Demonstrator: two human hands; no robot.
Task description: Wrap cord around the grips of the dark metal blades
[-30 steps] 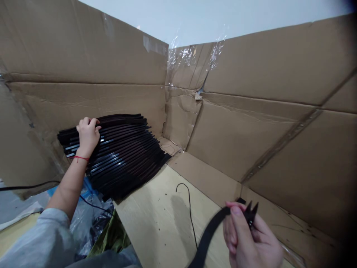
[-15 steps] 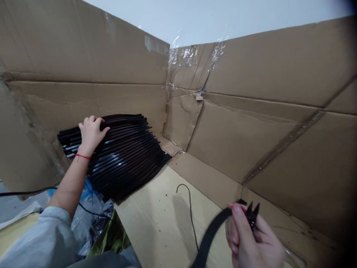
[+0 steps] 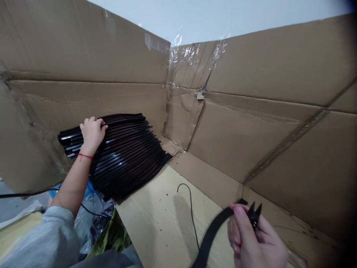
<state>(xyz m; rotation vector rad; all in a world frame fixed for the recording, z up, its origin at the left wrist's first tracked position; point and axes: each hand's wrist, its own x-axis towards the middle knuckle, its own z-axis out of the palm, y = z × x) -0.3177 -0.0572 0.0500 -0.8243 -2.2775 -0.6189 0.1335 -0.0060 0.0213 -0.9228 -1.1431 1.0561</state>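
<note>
Hands first: since half a second ago our left hand (image 3: 93,131) has slid a little toward 3 o'clock along the top of the stack of black strips (image 3: 125,156), and its fingers (image 3: 98,122), then spread flatter, now curl down over the upper edge of the top strips, closed on them. A second ago the same hand sat further toward 9 o'clock with the fingers bunched. The red thread (image 3: 83,156) circles that wrist as before, above the grey sleeve (image 3: 47,238).

Our right hand (image 3: 256,242) has sunk slightly toward 5 o'clock, near the lower edge of the view. Its fingers are closed on one end of a single black strip (image 3: 212,232), the thumb pressed on top, and the strip runs off toward 7 o'clock. The same hand also holds black nippers (image 3: 254,214), whose two points stick up at 12 o'clock from the knuckles.

The stack has not shifted: it leans at 9 o'clock against the cardboard wall (image 3: 83,48), its lower end on the pale table (image 3: 156,223). A thin black wire (image 3: 191,208) lies on the table between stack and right hand, unchanged. Clear tape (image 3: 192,56) glints on the cardboard corner at 12 o'clock, and crumpled plastic film (image 3: 95,216) lies under our left forearm
</note>
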